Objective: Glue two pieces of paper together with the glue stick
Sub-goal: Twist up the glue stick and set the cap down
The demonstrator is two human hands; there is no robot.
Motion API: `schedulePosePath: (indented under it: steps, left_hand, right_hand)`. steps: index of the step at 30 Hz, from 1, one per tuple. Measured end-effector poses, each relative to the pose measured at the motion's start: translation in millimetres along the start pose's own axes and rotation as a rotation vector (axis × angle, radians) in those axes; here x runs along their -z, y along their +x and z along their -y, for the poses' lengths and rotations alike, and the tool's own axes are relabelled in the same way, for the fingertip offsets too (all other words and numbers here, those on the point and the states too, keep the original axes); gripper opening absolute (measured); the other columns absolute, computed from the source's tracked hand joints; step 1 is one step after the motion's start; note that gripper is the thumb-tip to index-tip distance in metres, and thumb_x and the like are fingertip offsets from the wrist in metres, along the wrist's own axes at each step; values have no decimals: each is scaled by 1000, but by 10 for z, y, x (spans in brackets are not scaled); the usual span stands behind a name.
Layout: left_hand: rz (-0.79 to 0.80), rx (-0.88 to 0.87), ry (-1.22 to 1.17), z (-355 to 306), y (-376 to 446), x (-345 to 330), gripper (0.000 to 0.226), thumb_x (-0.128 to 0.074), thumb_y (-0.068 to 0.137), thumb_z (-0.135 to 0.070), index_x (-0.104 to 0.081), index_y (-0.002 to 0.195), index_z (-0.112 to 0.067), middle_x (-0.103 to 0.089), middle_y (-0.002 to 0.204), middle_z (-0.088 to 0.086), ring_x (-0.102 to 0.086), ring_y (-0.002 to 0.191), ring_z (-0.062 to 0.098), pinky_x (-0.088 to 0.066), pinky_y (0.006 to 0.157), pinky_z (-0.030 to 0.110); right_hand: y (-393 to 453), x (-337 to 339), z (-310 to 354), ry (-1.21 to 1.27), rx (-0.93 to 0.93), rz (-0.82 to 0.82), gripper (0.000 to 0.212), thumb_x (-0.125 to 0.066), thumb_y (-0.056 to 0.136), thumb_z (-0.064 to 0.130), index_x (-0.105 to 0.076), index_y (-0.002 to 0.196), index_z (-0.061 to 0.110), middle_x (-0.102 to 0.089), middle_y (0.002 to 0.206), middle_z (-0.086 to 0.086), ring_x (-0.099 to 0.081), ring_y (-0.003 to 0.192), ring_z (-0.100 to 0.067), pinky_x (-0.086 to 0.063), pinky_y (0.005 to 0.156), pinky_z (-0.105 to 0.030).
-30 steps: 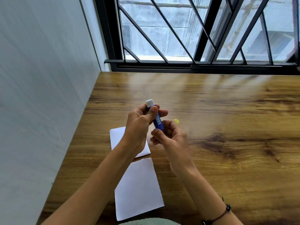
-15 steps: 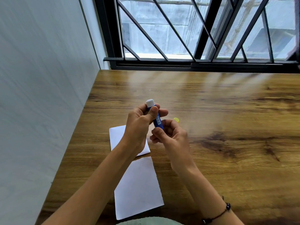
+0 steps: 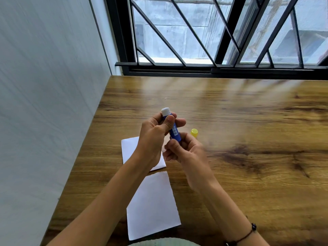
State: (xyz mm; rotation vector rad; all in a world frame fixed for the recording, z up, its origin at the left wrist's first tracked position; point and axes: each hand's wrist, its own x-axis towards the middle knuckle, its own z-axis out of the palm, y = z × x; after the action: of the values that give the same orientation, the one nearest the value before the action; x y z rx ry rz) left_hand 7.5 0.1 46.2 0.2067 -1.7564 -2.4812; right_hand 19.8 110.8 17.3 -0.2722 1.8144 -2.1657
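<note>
Blue glue stick [image 3: 173,129] was held tilted above the counter [image 3: 248,121], white glue end up, betw. both hands. Left hand [image 3: 156,137] gripped its upper barrel, thumb across the front; right hand [image 3: 184,150] pinched the bottom end w/ curled fingers. 1 yellow cap [image 3: 194,132] stood just beyond the right hand. 2 white paper sheets: far sheet [image 3: 129,148] under the left wrist, near sheet [image 3: 152,205] closer in.

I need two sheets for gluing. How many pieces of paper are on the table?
2. The far sheet lies partly under the left hand; the near sheet lies just in front of it, by the table's near edge. None seem hidden.
</note>
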Motion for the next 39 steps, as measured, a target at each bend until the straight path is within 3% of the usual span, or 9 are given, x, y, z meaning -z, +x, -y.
schedulePosePath:
  steps: [5, 11, 17, 20, 25, 29, 34, 37, 39]
  left_hand:
    - [22, -20, 6, -13, 6, -24, 10, -50, 87, -18, -59, 89, -14, -73, 78, -1, -67, 90, 22, -52, 82, 30]
    - [50, -16, -7, -30, -20, -31, 12, -48, 88, -16, -60, 88, -13, -73, 76, 0, -67, 86, 19, -51, 87, 29]
    - [30, -18, 26, -61, -21, -21, 11, -49, 87, -18, -59, 90, -15, -72, 78, -1, -66, 87, 23, -53, 84, 35]
    - [35, -20, 27, -64, -36, -28, 11, -48, 88, -16, -59, 89, -14, -71, 80, 1, -66, 89, 24, -55, 84, 36]
    - [56, -41, 37, -62, -48, -46, 11, -48, 89, -14, -60, 87, -13, -73, 78, 1, -67, 89, 21, -51, 89, 34]
    - [54, -34, 19, -42, -47, -41, 11, -48, 89, -14, -59, 87, -13, -73, 78, 1, -67, 85, 18, -55, 77, 23]
    - [30, 14, 23, -81, -58, 16, 11, -49, 89, -18, -60, 86, -17, -72, 80, 1, -66, 77, 21, -52, 53, 24]
    - [31, -6, 57, -84, -50, 26, 12, -49, 89, -19, -60, 86, -18, -72, 83, 1, -65, 85, 29, -53, 76, 42]
    - [27, -26, 70, -85, -48, 29, 12, -48, 89, -16, -60, 86, -16, -72, 84, 4, -65, 88, 28, -50, 85, 44]
  right_hand:
    - [-14, -35, -32, 104, 20, 22, 29, -52, 81, 35, -59, 94, 11, -66, 69, -3, -63, 61, -19, -54, 60, -27]
    - [-10, 22, 55, 542, -269, 219, 34, -49, 81, 41, -61, 67, 13, -58, 54, -4, -52, 44, -13, -45, 44, -21]
    - [-3, 7, 14, 235, -73, 140, 36, -55, 80, 37, -49, 109, 16, -63, 68, -2, -56, 49, -13, -47, 46, -23]
    - [-9, -6, -2, 118, 36, 44, 28, -56, 79, 31, -52, 102, 14, -61, 66, -2, -55, 51, -14, -47, 46, -24]
    - [-31, -7, -3, 358, -55, 91, 29, -49, 83, 37, -54, 88, 9, -55, 57, -2, -50, 44, -14, -44, 43, -22]
    - [-21, -8, -10, 504, -189, 150, 38, -47, 82, 46, -58, 75, 10, -54, 51, -2, -50, 43, -14, -43, 44, -22]
    - [-1, -35, -55, 361, -40, 132, 33, -62, 77, 32, -53, 106, 21, -68, 75, -6, -60, 55, -15, -52, 53, -25]
    - [22, -28, -77, 314, 13, 44, 26, -62, 77, 22, -53, 102, 19, -70, 74, -6, -62, 59, -18, -54, 57, -27]
    - [29, -20, -71, 320, -4, 30, 23, -58, 79, 24, -54, 100, 15, -69, 72, -8, -61, 55, -18, -53, 54, -26]
